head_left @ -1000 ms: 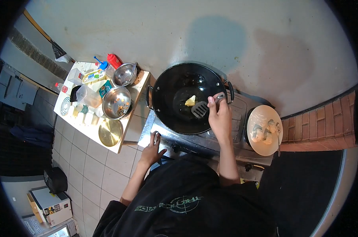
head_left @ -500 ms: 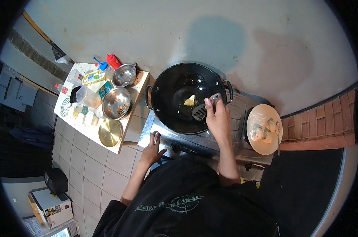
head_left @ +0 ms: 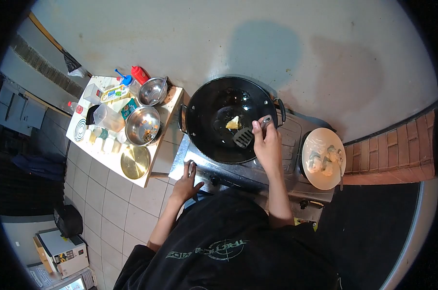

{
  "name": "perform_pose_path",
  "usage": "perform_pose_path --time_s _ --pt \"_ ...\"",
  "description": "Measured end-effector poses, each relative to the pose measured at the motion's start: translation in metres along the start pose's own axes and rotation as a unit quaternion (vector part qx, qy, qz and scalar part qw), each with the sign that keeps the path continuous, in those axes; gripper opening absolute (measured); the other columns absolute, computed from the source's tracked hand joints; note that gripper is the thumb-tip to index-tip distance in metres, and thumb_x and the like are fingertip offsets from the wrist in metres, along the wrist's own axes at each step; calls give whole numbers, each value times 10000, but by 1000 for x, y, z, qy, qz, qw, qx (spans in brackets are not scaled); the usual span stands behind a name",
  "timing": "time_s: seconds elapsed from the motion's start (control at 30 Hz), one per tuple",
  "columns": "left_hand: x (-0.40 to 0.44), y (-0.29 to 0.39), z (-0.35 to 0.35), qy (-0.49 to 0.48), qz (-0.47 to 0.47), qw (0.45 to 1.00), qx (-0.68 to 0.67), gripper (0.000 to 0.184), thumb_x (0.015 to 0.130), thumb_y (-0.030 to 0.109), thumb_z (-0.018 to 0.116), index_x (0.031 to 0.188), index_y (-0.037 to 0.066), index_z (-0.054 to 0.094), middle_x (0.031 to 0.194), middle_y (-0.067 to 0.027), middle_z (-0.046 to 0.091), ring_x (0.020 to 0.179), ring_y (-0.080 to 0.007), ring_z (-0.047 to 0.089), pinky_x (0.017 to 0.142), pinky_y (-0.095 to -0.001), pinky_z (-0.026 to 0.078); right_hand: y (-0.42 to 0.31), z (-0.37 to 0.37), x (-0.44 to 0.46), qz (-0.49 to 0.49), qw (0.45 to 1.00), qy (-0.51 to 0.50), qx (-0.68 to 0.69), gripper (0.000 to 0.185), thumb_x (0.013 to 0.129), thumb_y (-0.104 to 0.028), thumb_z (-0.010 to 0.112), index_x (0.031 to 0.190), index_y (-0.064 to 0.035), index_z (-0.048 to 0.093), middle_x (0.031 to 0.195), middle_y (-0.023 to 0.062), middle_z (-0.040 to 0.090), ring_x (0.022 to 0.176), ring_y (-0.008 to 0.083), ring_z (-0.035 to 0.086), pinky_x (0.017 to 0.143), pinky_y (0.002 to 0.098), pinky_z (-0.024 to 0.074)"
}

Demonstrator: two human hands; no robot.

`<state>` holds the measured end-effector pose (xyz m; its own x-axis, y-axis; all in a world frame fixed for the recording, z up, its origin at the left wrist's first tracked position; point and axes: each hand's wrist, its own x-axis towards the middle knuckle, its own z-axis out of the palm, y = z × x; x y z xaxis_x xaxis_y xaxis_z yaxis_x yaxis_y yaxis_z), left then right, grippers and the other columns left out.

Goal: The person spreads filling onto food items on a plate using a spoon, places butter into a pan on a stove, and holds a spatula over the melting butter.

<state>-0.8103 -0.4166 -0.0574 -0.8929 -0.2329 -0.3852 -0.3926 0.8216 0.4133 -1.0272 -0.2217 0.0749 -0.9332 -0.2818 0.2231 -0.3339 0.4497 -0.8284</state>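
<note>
A black wok (head_left: 214, 140) with two side handles sits on the metal gas stove (head_left: 289, 145). Inside it lies one small yellowish piece of food (head_left: 233, 123), with some shiny liquid around it. My right hand (head_left: 268, 142) is closed round the handle of a slotted spatula (head_left: 243, 137), whose blade rests in the wok just beside the food. At the stove's left front corner my left hand (head_left: 186, 186) lies with its fingers spread on the metal edge, holding nothing. A plate (head_left: 317, 182) with several pale filled pieces stands at the stove's right end.
On the left, a white table (head_left: 110, 162) bears a steel bowl with scraps (head_left: 142, 126), another steel bowl (head_left: 152, 92), a golden round lid or plate (head_left: 135, 162), a red squeeze bottle (head_left: 140, 74) and several containers. A wall (head_left: 190, 38) rises behind the stove.
The spatula blade has shifted very slightly left in the wok, along with my right hand's grip. My left hand and the food stay about where they were.
</note>
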Motion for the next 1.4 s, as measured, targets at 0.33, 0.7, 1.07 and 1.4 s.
perform_pose_path --time_s 0.33,0.7,1.07,1.4 --pt "-3 7 -8 -28 -17 999 -1 859 874 427 624 1493 25 185 1556 -205 87 1116 -431 577 917 -481 499 -4 -1 -1 -18 995 41 87 281 980 -281 535 905 -13 489 686 162 573 633 349 591 620 433 453" --pt "-1 -3 1 -12 -6 1000 5 859 878 433 616 1499 36 175 1561 -213 80 1133 -428 568 916 -473 503 -5 0 0 -6 999 10 44 270 978 -269 531 957 -1 519 723 188 610 687 368 626 628 422 474" --pt "-2 -1 0 -6 5 1000 5 853 879 437 614 1488 18 188 1551 -218 93 1113 -450 572 890 -488 514 0 3 -5 32 998 -46 -13 464 974 -334 523 1222 57 510 840 241 648 776 400 648 703 460 491" --pt "-3 -1 1 13 11 1000 7 859 866 406 636 1489 5 201 1562 -168 99 1164 -418 547 882 -473 522 -10 -5 -3 0 999 13 29 269 983 -261 523 985 8 539 775 204 632 751 379 652 662 443 481"
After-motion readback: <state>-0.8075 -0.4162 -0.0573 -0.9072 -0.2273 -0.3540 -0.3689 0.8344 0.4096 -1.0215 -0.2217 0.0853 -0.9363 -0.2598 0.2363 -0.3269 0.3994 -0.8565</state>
